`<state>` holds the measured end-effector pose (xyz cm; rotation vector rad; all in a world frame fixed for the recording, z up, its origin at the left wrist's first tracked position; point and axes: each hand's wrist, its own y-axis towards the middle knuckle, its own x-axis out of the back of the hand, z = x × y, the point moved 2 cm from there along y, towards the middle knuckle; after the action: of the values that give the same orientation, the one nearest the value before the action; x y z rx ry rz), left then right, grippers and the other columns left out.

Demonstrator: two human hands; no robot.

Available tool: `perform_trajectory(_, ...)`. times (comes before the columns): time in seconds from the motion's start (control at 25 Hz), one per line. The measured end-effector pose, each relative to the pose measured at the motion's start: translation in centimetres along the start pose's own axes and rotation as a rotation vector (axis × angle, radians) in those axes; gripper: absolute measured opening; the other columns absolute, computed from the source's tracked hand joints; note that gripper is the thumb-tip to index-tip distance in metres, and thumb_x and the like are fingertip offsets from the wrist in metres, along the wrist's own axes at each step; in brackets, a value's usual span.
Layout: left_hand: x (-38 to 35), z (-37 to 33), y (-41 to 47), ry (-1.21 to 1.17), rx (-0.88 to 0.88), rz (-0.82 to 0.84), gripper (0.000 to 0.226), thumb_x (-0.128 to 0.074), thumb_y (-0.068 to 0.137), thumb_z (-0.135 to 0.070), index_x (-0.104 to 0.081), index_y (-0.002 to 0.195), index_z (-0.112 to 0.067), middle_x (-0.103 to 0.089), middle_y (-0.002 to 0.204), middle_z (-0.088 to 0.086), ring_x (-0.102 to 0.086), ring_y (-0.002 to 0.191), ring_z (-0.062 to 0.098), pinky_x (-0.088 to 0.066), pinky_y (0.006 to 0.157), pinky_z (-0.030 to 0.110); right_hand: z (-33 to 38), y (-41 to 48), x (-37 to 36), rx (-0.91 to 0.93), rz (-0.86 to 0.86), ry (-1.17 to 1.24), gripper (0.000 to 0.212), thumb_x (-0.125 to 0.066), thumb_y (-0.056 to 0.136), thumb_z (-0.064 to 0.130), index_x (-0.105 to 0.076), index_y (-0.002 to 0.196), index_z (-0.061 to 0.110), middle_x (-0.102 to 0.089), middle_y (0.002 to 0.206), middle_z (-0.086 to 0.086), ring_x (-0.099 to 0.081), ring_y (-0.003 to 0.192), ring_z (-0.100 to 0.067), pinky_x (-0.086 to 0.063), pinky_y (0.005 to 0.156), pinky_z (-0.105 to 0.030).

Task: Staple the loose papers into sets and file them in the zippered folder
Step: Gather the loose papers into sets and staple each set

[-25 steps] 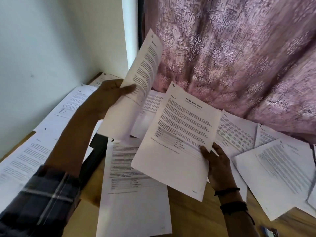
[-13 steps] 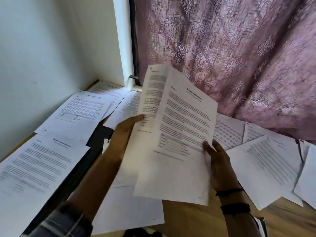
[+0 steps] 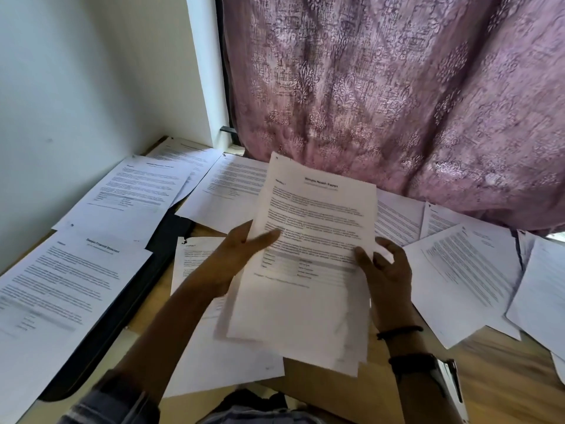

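Note:
Both my hands hold a small stack of printed sheets (image 3: 308,264) above the wooden table. My left hand (image 3: 241,255) grips the stack's left edge, thumb across the front. My right hand (image 3: 385,270) grips its right edge. The sheets sit nearly squared on each other, lower edges slightly uneven. A dark zippered folder (image 3: 143,280) lies on the table to the left, partly under loose papers. A stapler (image 3: 449,384) shows at the lower right, beside my right wrist.
Loose printed papers (image 3: 458,270) cover the wooden table (image 3: 504,377) on the left, back and right. One sheet (image 3: 195,270) lies right under the held stack. A white wall stands at the left; a pink curtain (image 3: 397,102) hangs behind.
My left hand brought its sheet down from the upper left and behind the sheet in my right hand. The two now form one stack held by both hands.

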<state>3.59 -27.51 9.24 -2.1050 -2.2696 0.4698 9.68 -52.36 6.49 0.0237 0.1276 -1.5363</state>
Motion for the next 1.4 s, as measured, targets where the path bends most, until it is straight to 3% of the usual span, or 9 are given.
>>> perform_trajectory(0.08,-0.6,-0.1,0.5,0.147,-0.137,-0.058,0.025,-0.058,0.095,-0.013,-0.063,0.118,-0.02,-0.072,0.114,-0.001,-0.069,0.106,0.022,-0.057,0.089,0.038,0.5,0.3,0.0,0.081,-0.006,0.005,0.047,-0.073,0.083,0.016,-0.052,0.125,0.015,-0.076,0.099,0.0,-0.071,0.097,-0.022,-0.057,0.079,-0.036)
perform_trajectory(0.24,-2.3,1.1,1.0,0.196,-0.309,-0.183,0.027,-0.054,0.099,-0.012,-0.061,0.124,-0.016,-0.071,0.116,0.002,-0.068,0.105,0.02,-0.058,0.088,0.04,-0.4,0.1,-0.3,0.12,0.095,-0.057,0.031,-0.07,0.085,0.021,-0.064,0.116,0.023,-0.071,0.113,0.001,-0.069,0.103,-0.02,-0.058,0.084,-0.046)
perform_trajectory(0.4,-3.3,2.4,1.2,0.162,-0.396,-0.231,0.031,-0.053,0.098,-0.014,-0.055,0.129,-0.014,-0.067,0.12,0.004,-0.066,0.108,0.021,-0.058,0.085,0.035,-0.6,-0.6,-0.4,0.232,0.049,-0.159,0.027,-0.068,0.088,0.018,-0.062,0.105,0.038,-0.071,0.103,0.014,-0.069,0.096,-0.01,-0.06,0.076,-0.034)
perform_trajectory(0.56,-4.0,4.3,1.6,0.127,-0.31,-0.198,0.031,-0.057,0.095,-0.022,-0.055,0.125,-0.018,-0.068,0.117,0.002,-0.066,0.108,0.019,-0.059,0.086,0.041,-2.2,-0.7,0.1,0.219,0.149,-0.221,0.033,-0.072,0.085,0.023,-0.055,0.109,0.038,-0.069,0.109,0.011,-0.068,0.101,-0.011,-0.06,0.073,-0.03)
perform_trajectory(0.76,-3.8,4.0,3.5,0.301,-0.216,-0.038,0.052,-0.061,0.085,-0.045,-0.047,0.13,-0.023,-0.062,0.119,-0.003,-0.064,0.106,0.017,-0.059,0.078,0.027,-4.4,-0.1,2.7,0.158,0.051,-0.301,0.025,-0.067,0.088,0.012,-0.059,0.106,0.028,-0.067,0.106,0.009,-0.068,0.091,0.0,-0.058,0.069,-0.021)
perform_trajectory(0.88,-1.6,4.3,6.2,0.344,-0.26,-0.301,0.053,-0.067,0.079,-0.05,-0.054,0.119,-0.018,-0.067,0.106,-0.003,-0.067,0.096,0.015,-0.059,0.079,0.032,-5.4,0.5,5.9,0.058,0.022,-0.316,0.025,-0.069,0.087,0.013,-0.062,0.109,0.022,-0.068,0.108,0.007,-0.066,0.1,-0.012,-0.057,0.082,-0.035)
perform_trajectory(1.0,2.0,6.0,10.1,0.721,-0.204,-0.625,0.061,-0.076,0.077,-0.046,-0.054,0.121,-0.011,-0.062,0.115,0.007,-0.06,0.107,0.027,-0.049,0.089,0.039,-6.3,0.6,8.4,-0.025,-0.021,-0.318,0.025,-0.071,0.086,0.014,-0.066,0.11,0.021,-0.07,0.109,0.004,-0.065,0.103,-0.017,-0.055,0.089,-0.044)
perform_trajectory(1.2,4.8,6.9,13.8,1.186,0.247,-0.576,0.088,-0.076,0.073,-0.055,-0.036,0.133,-0.005,-0.045,0.134,0.019,-0.043,0.126,0.039,-0.038,0.1,0.052,-6.8,0.3,9.1,-0.096,-0.042,-0.329,0.029,-0.072,0.086,0.017,-0.067,0.114,0.017,-0.07,0.111,-0.001,-0.065,0.105,-0.022,-0.055,0.09,-0.049)
perform_trajectory(1.4,5.3,6.3,14.6,0.983,0.135,-0.603,0.062,-0.082,0.073,-0.034,-0.053,0.122,-0.008,-0.062,0.124,0.015,-0.058,0.114,0.036,-0.048,0.092,0.044,-6.2,0.0,8.5,-0.079,-0.027,-0.314,0.04,-0.075,0.081,0.03,-0.065,0.116,0.016,-0.071,0.112,-0.001,-0.066,0.105,-0.019,-0.055,0.092,-0.048)
